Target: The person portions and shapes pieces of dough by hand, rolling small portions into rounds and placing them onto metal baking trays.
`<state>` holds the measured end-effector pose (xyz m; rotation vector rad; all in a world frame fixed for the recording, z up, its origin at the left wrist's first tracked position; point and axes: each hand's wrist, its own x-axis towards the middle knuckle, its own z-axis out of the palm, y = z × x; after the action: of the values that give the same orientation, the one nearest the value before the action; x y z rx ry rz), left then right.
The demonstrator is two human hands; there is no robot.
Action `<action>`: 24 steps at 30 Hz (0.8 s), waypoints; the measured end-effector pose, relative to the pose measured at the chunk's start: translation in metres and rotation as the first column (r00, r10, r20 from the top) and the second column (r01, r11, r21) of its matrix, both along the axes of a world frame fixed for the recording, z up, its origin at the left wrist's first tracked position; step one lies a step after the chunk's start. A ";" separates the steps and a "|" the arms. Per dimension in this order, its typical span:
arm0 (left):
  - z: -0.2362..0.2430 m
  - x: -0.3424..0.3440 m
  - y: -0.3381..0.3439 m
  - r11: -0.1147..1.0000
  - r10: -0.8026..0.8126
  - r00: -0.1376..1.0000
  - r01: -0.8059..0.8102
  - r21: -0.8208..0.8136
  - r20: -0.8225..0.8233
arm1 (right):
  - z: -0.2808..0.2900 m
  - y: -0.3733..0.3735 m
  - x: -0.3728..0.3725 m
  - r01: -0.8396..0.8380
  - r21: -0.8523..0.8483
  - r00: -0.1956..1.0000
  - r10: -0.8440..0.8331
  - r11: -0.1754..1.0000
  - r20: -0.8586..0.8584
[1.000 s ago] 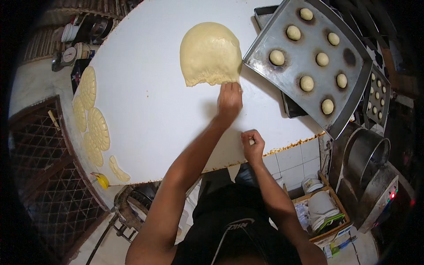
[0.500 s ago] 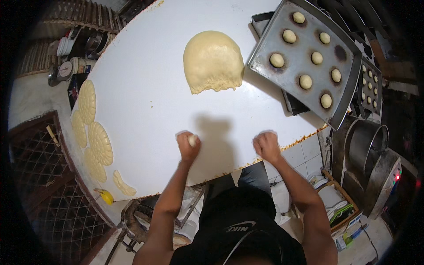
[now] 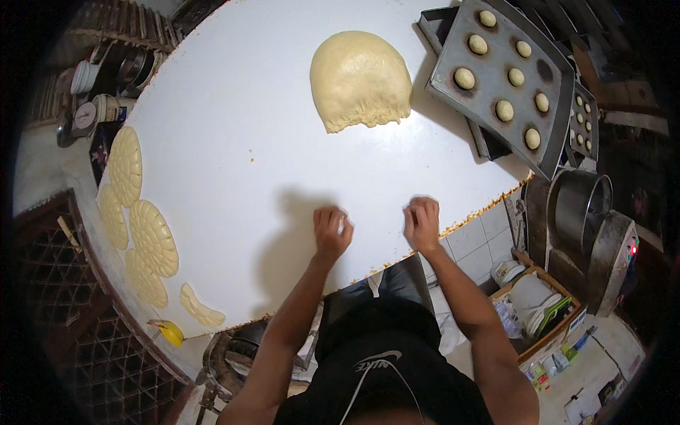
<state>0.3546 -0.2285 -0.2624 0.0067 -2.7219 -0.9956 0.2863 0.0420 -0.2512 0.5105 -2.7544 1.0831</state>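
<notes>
My left hand (image 3: 330, 232) is closed near the table's front edge, with a small pale piece of dough (image 3: 341, 226) showing at its thumb side. Level with it, a short way to the right, my right hand (image 3: 423, 222) has its fingers curled down by the edge; whatever they hold, if anything, is hidden. Beyond both hands sits a large smooth mound of dough (image 3: 361, 81), ragged along its near side. To the right of the mound, a metal baking tray (image 3: 489, 81) holds several round dough balls (image 3: 477, 44) in spaced rows.
Several flat, segmented dough rounds (image 3: 154, 238) line the white table's (image 3: 227, 142) left edge, with a curved dough strip (image 3: 200, 306) and a yellow object (image 3: 167, 331) near them. Another tray (image 3: 583, 122) of balls and a metal pot (image 3: 581, 202) stand at the right.
My left hand has moved right, closer to my right hand, and turned with the dough piece. My right hand's fingers now point more forward. The whole view has shifted slightly.
</notes>
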 end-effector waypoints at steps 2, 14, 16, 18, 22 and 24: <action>-0.007 0.015 -0.053 0.999 0.035 0.999 -0.035 0.034 -0.003 | 0.001 0.046 -0.005 -0.287 -0.044 0.958 0.287 0.957 -0.010; 0.012 -0.046 -0.064 0.962 0.253 0.963 -0.260 -0.079 -0.090 | 0.020 -0.026 -0.083 0.305 -0.166 0.946 -0.279 0.938 0.165; 0.018 -0.058 -0.038 0.962 0.262 0.960 -0.268 -0.057 -0.096 | 0.014 -0.043 -0.153 0.274 -0.155 0.960 -0.278 0.949 -0.005; 0.011 -0.032 -0.026 0.984 0.179 0.979 -0.177 0.034 -0.094 | 0.003 -0.058 -0.191 0.289 -0.125 0.950 -0.300 0.949 -0.080; -0.003 -0.013 -0.030 0.978 0.207 0.978 -0.206 0.013 -0.041 | 0.016 -0.066 -0.195 0.184 -0.062 0.967 -0.169 0.981 0.193; 0.007 0.004 -0.023 0.967 0.255 0.967 -0.255 0.021 0.017 | 0.026 -0.050 -0.151 -0.085 -0.141 0.900 0.136 0.986 0.414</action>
<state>0.3581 -0.2519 -0.2558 0.3602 -2.6348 -0.9530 0.1356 -0.0078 -0.2256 0.4672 -3.0224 1.5404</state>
